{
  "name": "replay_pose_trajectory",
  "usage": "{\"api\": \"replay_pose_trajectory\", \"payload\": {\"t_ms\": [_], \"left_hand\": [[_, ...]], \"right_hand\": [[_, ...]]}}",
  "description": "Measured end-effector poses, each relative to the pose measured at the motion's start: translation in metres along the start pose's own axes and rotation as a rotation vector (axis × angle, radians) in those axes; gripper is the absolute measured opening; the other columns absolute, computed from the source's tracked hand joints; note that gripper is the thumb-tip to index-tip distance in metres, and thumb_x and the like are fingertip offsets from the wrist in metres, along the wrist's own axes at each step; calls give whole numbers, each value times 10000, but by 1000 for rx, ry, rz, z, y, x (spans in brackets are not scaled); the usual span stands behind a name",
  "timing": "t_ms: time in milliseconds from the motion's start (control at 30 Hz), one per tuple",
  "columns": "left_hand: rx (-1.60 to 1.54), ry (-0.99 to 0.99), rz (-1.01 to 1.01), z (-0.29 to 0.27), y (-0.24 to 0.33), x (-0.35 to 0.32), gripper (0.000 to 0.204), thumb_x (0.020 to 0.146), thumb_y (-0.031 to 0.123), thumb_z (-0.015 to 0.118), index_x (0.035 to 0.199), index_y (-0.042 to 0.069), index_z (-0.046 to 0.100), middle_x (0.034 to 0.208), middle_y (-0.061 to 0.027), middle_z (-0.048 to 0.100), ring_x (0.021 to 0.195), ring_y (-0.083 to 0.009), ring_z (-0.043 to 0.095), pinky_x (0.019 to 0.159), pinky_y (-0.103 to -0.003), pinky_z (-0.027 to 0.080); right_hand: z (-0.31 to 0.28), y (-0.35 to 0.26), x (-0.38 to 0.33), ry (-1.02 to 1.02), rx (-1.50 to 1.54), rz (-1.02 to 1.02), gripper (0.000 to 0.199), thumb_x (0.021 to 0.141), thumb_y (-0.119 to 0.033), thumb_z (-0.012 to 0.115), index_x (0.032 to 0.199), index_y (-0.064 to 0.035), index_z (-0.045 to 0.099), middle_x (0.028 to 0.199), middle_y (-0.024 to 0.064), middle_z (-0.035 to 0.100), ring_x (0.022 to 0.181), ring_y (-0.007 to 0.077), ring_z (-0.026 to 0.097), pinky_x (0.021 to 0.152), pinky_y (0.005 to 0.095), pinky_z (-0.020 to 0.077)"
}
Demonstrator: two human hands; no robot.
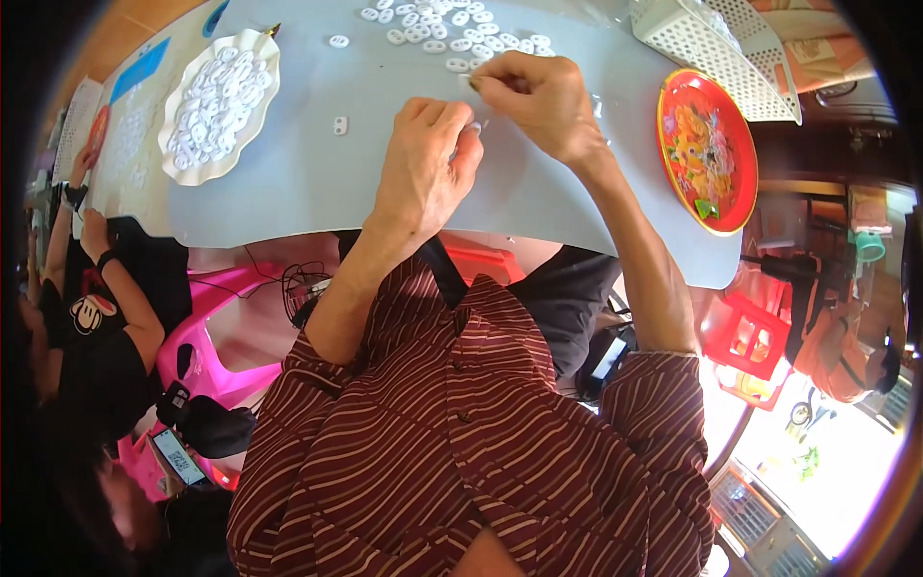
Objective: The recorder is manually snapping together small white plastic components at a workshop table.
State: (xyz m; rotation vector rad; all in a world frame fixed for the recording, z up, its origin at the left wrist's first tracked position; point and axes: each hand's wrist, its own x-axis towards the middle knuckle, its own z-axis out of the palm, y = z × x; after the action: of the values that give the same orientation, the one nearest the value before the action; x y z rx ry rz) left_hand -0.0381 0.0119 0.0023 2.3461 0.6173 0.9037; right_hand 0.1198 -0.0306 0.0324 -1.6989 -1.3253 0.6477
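Over the grey table (pixel 288 183) my left hand (pixel 423 168) is closed, its thumb pressed to the curled fingers. A small pale bit shows at its fingertips, too little to name. My right hand (pixel 543 101) sits just ahead and to the right, in a pinch whose contents I cannot make out. Beyond both hands lies a loose spread of small white oval pieces (pixel 435 46), each with two dark-looking marks. One such piece (pixel 340 125) lies alone left of my left hand, another (pixel 338 41) farther back. A scalloped cream plate (pixel 269 72) at the left is heaped with them.
To the right stands a round red tray (pixel 743 188) with a floral pattern. A white perforated basket (pixel 707 48) is at the far right corner. Left of me a person in black (pixel 125 317) works at the same table, beside a pink chair (pixel 226 361). Red stools (pixel 745 337) stand at the right.
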Motion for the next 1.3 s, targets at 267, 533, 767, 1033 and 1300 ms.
{"api": "replay_pose_trajectory", "payload": {"t_ms": [267,533,767,1033,1300], "left_hand": [[-203,59,-23,10,9,15,100,812,71,592,842,7,522,740,-111,580,705,-261,535,669,-354,442],[-477,-126,-264,2,19,19,171,905,161,538,868,-4,556,651,-21,552,580,-75,498,501,-228,392],[-498,-140,-277,10,26,17,138,863,115,552,801,-8,567,611,15,511,560,-41,450,482,-191,346],[-644,-286,-322,24,37,8,115,824,94,554,760,1,575,609,15,510,572,-35,443,524,-201,346],[-676,-263,-325,27,34,5,138,831,107,528,769,-11,565,650,-11,528,616,-73,490,586,-224,387]], "right_hand": [[-14,26,-39,23,430,79,174,846,-156,636,896,7,671,702,9,614,613,60,513,556,223,439],[-16,29,-45,-12,426,147,184,878,-184,631,905,-5,666,727,-2,603,619,46,485,567,201,407],[-18,22,-48,109,362,-11,123,796,-125,648,844,-15,677,637,40,609,565,81,529,533,240,442],[-102,48,-55,484,-272,-187,93,821,-84,632,881,-24,670,704,40,655,603,63,574,561,224,474],[-164,89,-71,336,-457,-163,118,765,-112,646,821,-16,682,690,117,658,598,201,640,588,318,512]]}}
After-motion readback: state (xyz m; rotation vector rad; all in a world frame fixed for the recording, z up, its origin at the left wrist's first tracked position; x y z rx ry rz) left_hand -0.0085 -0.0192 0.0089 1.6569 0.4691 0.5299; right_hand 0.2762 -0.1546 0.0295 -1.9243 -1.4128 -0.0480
